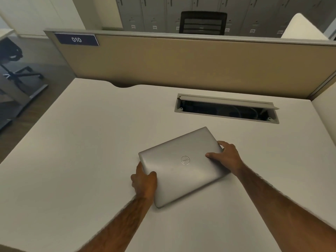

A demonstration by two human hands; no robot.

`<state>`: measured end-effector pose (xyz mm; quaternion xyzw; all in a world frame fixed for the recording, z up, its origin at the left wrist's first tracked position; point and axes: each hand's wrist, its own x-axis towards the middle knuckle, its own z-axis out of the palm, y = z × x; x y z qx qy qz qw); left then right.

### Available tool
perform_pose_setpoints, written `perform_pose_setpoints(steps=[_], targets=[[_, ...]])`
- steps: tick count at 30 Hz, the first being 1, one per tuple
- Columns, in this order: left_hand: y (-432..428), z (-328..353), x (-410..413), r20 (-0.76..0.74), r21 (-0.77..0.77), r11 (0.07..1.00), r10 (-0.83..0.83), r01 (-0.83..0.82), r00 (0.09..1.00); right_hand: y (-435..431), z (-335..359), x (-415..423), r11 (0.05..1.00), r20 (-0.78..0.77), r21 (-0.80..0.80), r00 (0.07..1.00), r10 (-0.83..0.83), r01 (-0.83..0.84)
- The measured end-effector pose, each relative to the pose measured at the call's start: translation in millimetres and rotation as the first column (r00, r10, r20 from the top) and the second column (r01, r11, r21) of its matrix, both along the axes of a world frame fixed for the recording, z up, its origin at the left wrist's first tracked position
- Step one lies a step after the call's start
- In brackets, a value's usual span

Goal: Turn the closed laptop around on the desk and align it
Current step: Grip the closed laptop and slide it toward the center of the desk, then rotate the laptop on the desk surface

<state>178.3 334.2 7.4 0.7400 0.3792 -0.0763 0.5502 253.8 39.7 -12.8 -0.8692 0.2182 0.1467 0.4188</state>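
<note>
A closed silver laptop (180, 171) with a round logo on its lid lies flat on the white desk (81, 151), skewed at an angle to the desk edges. My left hand (144, 180) grips its left edge, thumb on the lid and fingers wrapped around the side. My right hand (227, 157) holds the right edge, thumb pressed on the lid and fingers curled over the far corner. Both forearms reach in from the bottom of the view.
An open cable tray (227, 110) with a raised flap is set into the desk behind the laptop. A tan partition (181, 60) labelled 010 closes the desk's far side. Office chairs and grey lockers stand beyond; the floor drops off at the left.
</note>
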Motion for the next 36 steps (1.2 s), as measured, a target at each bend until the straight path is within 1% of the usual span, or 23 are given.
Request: perform_pose_setpoints(steps=[7, 12, 17, 19, 21, 23, 25, 26, 27, 28, 30, 31, 33, 36], targets=[[-1, -11, 4, -0.042, 0.017, 1.0, 0.001, -0.001, 0.999, 2, 0, 6, 0.997, -0.023, -0.066, 0.999, 0.026, -0.028], [-4, -17, 6, -0.053, 0.062, 0.998, -0.009, 0.013, 0.999, 3, 0, 6, 0.995, -0.034, -0.099, 0.999, 0.032, -0.035], [-6, -19, 5, -0.069, 0.134, 0.99, -0.044, 0.053, 0.997, 5, 0, 4, 0.985, -0.025, -0.165, 0.998, 0.051, -0.054], [-6, -17, 7, -0.085, 0.172, 0.981, -0.081, 0.094, 0.993, 7, 2, -1, 0.985, -0.017, -0.172, 0.999, 0.032, -0.034], [-8, -13, 12, -0.101, 0.254, 0.958, -0.115, 0.137, 0.988, 15, 7, -9, 0.984, 0.032, -0.172, 0.998, -0.047, 0.052], [-11, -5, 20, -0.056, 0.405, 0.894, -0.186, 0.192, 0.981, 26, 11, -26, 0.958, 0.168, -0.184, 0.968, -0.188, 0.218], [-14, 1, 31, 0.019, 0.573, 0.771, -0.35, 0.277, 0.937, 39, 13, -51, 0.9, 0.312, -0.142, 0.881, -0.355, 0.413], [-15, 2, 40, 0.028, 0.639, 0.693, -0.457, 0.335, 0.889, 46, 14, -65, 0.867, 0.332, -0.083, 0.834, -0.44, 0.491], [-17, 2, 49, 0.009, 0.683, 0.608, -0.56, 0.404, 0.828, 52, 15, -77, 0.837, 0.302, -0.004, 0.798, -0.521, 0.548], [-19, 2, 60, -0.03, 0.708, 0.525, -0.646, 0.473, 0.763, 58, 14, -88, 0.801, 0.232, 0.083, 0.77, -0.594, 0.593], [-25, -1, 80, -0.122, 0.706, 0.393, -0.752, 0.589, 0.648, 71, 13, -105, 0.716, 0.045, 0.212, 0.725, -0.687, 0.665], [-28, -3, 89, -0.157, 0.684, 0.359, -0.778, 0.635, 0.608, 78, 12, -111, 0.688, -0.038, 0.238, 0.714, -0.699, 0.686], [-35, -6, 103, -0.202, 0.626, 0.332, -0.805, 0.706, 0.557, 90, 11, -115, 0.672, -0.146, 0.277, 0.722, -0.677, 0.686], [-42, -13, 115, -0.244, 0.587, 0.305, -0.817, 0.75, 0.522, 106, 14, -110, 0.648, -0.255, 0.344, 0.732, -0.632, 0.679]])
